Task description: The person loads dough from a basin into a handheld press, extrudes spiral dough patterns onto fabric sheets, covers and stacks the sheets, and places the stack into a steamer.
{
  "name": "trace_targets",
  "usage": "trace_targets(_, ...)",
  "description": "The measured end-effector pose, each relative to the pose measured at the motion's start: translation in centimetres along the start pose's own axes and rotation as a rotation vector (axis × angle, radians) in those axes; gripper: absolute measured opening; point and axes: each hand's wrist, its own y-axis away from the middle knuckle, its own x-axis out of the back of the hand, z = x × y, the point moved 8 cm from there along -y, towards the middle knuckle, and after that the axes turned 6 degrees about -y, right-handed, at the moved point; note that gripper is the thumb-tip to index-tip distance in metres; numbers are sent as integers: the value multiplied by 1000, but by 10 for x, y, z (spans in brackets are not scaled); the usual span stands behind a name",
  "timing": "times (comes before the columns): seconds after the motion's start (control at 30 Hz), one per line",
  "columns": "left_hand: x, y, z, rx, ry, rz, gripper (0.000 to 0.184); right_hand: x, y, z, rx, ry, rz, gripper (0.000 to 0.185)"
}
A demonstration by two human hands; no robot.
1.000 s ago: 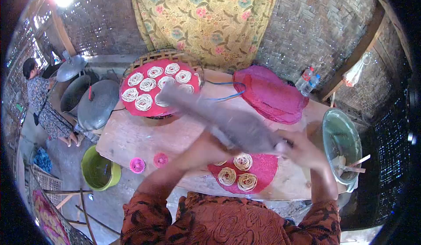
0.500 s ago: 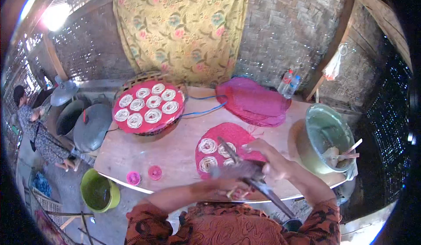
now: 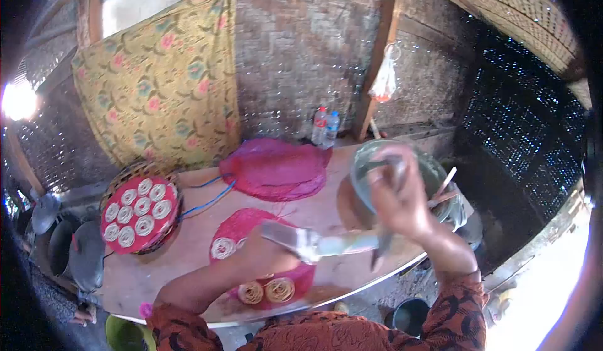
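Several pale coils (image 3: 279, 290) lie on a red mat (image 3: 231, 227) near the worktop's (image 3: 141, 282) front edge; above it I have the left grip (image 3: 269, 255) clamped on a metal tool (image 3: 306, 243); on my feed the right grip (image 3: 402, 201) blurs before the green basin (image 3: 360, 174), and I cannot tell if it holds anything

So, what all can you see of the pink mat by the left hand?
The pink mat looks thin, roundish and meshed. It lies flat on the table, bearing at least four pale, coiled nests. The left hand and a blurred grey tool hide its middle; whether they touch it is unclear.
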Motion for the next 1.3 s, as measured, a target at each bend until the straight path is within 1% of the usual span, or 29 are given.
trace_targets(0.03,-11,-3,-15,-66,9,144,19,51,1,-2,19,-20,225,28)
trace_targets(0.07,-50,1,-78,104,666,328,18,102,5,-4,43,-39,450,25)
trace_targets(0.13,-71,-25,-98,258,1337,465,18,170,17,-18,247,-266,667,17)
trace_targets(0.17,-73,-31,-90,346,1201,395,20,190,17,-11,254,-254,684,17)
trace_targets(0.2,-71,-43,-74,430,1062,328,25,218,22,-2,370,-379,806,17)
trace_targets(0.23,-84,-66,-67,422,1061,313,25,243,30,14,489,-510,926,16)
trace_targets(0.27,-84,-92,-61,304,979,540,27,259,33,36,510,-577,996,13)
trace_targets(0.3,-83,-112,-43,212,1138,714,28,269,35,61,507,-676,1079,9)
trace_targets(0.33,-83,-130,-25,90,1277,877,28,277,43,95,357,-640,1329,9)
trace_targets(0.37,-74,-142,-10,75,1474,928,27,260,36,110,260,-783,1320,10)
trace_targets(0.4,-66,-153,4,53,1669,989,26,263,27,157,233,-861,1098,15)
trace_targets(0.5,22,-134,43,-315,1110,1249,27,199,21,169,-174,-1146,615,33)
trace_targets(0.53,43,-123,46,-411,991,1323,30,200,33,184,-207,-1164,607,33)
trace_targets(0.57,64,-107,53,-373,1127,1395,22,196,49,193,-283,-736,380,33)
trace_targets(0.6,79,-90,61,-406,1091,1334,15,183,67,203,-336,-314,140,35)
trace_targets(0.67,96,-65,71,-469,1115,1176,11,135,106,197,-387,72,-378,38)
trace_targets(0.7,97,-57,77,-512,1169,1081,12,110,121,203,-249,63,-521,37)
trace_targets(0.73,91,-40,69,-384,1133,1148,18,81,137,216,-103,53,-655,36)
trace_targets(0.77,83,-32,71,-368,1107,1150,18,61,151,246,-92,28,-666,36)
trace_targets(0.83,55,-23,53,-115,1172,1155,15,37,162,308,-8,423,-508,32)
trace_targets(0.87,42,-16,43,-70,1198,1190,15,29,158,322,16,405,-516,32)
trace_targets(0.93,11,-3,19,63,1245,1263,15,7,166,324,363,653,-659,28)
trace_targets(0.97,-4,4,7,148,1265,1300,15,4,165,321,374,633,-668,28)
trace_targets(1.03,-32,12,-11,365,1312,1395,15,4,166,338,30,703,-887,24)
trace_targets(1.07,-45,12,-17,400,1363,1377,15,6,167,330,41,696,-898,24)
trace_targets(1.13,-66,10,-32,480,1393,1338,14,39,150,320,-356,175,-491,23)
trace_targets(1.17,-72,8,-37,480,1388,1346,14,44,145,306,-353,173,-498,23)
trace_targets(1.23,-91,-4,-42,529,1502,1297,13,44,144,277,-742,-597,-488,25)
trace_targets(1.3,-99,-20,-45,536,1539,1256,13,54,138,247,-731,-666,-527,26)
